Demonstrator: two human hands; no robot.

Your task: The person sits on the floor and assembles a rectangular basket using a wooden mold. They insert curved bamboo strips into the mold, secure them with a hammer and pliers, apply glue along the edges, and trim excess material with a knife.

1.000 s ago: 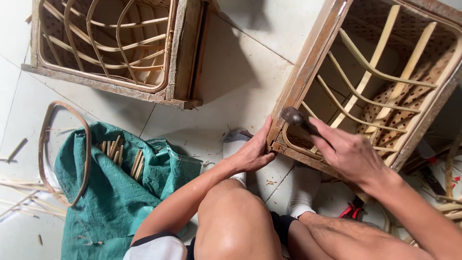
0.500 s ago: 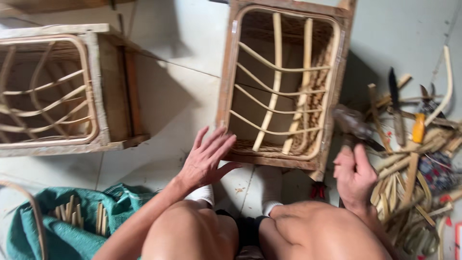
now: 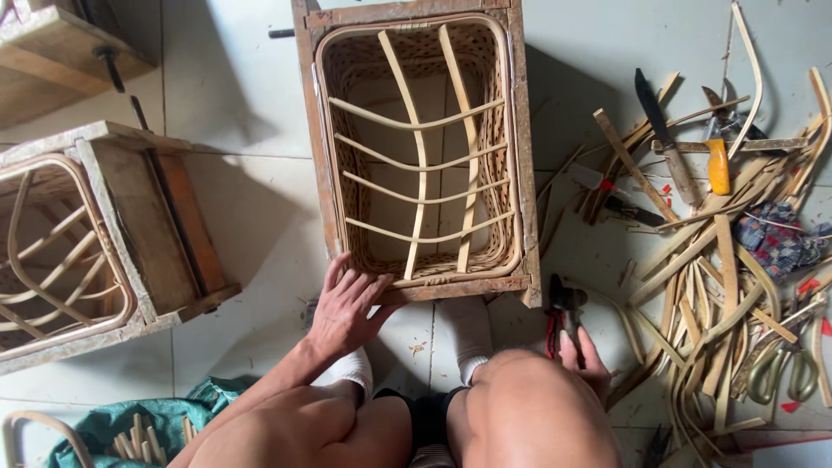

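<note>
A wooden frame with a woven rattan basket inside stands on the tiled floor in front of me. My left hand rests flat on the frame's near left corner, fingers spread. My right hand is low at the right, beside my knee, closed around pliers with red handles that touch the floor near the frame's right corner. Part of that hand is hidden behind my knee. My two feet in white socks sit just below the frame.
A second wooden frame with a rattan basket lies at the left. Rattan strips and offcuts are piled at the right with a knife and an orange-handled tool. A green cloth with short sticks lies bottom left.
The view has swung so the frame is centred. My right hand dropped from holding a hammer beside the frame to the floor and now grips the pliers. My left hand stays on the frame's edge.
</note>
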